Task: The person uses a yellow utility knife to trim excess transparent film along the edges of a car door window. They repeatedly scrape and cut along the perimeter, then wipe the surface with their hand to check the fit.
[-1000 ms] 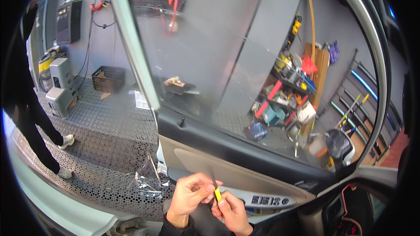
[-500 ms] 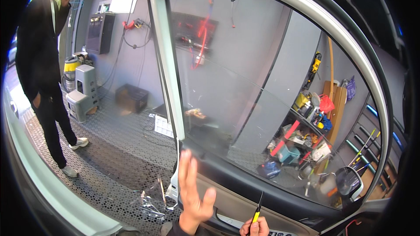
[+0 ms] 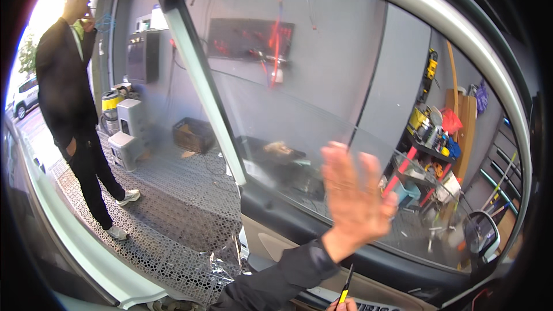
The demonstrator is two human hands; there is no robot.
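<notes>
My left hand [image 3: 354, 201] is raised in front of the car door window [image 3: 276, 115], its fingers spread and blurred. Whether the palm touches the glass I cannot tell. Its dark sleeve reaches in from the lower edge across the door panel [image 3: 276, 210]. Below it, at the bottom edge, my right hand [image 3: 344, 306] grips a utility knife [image 3: 347, 291] with a yellow body and a thin dark blade pointing up. Most of that hand is cut off by the picture's edge. A thin slanting edge line runs across the window, from upper left to lower right.
A person in dark clothes [image 3: 72, 98] stands at the left on a perforated floor [image 3: 167, 213]. Behind are grey steps [image 3: 128, 132] and a dark crate [image 3: 193, 135]. Beyond the glass stands a cluttered shelf [image 3: 423, 155]. The door's side mirror [image 3: 483, 233] is at the right.
My left hand has moved right and up, from beside the door's edge to in front of the window. The right hand has sunk lower with the utility knife. The view has shifted.
</notes>
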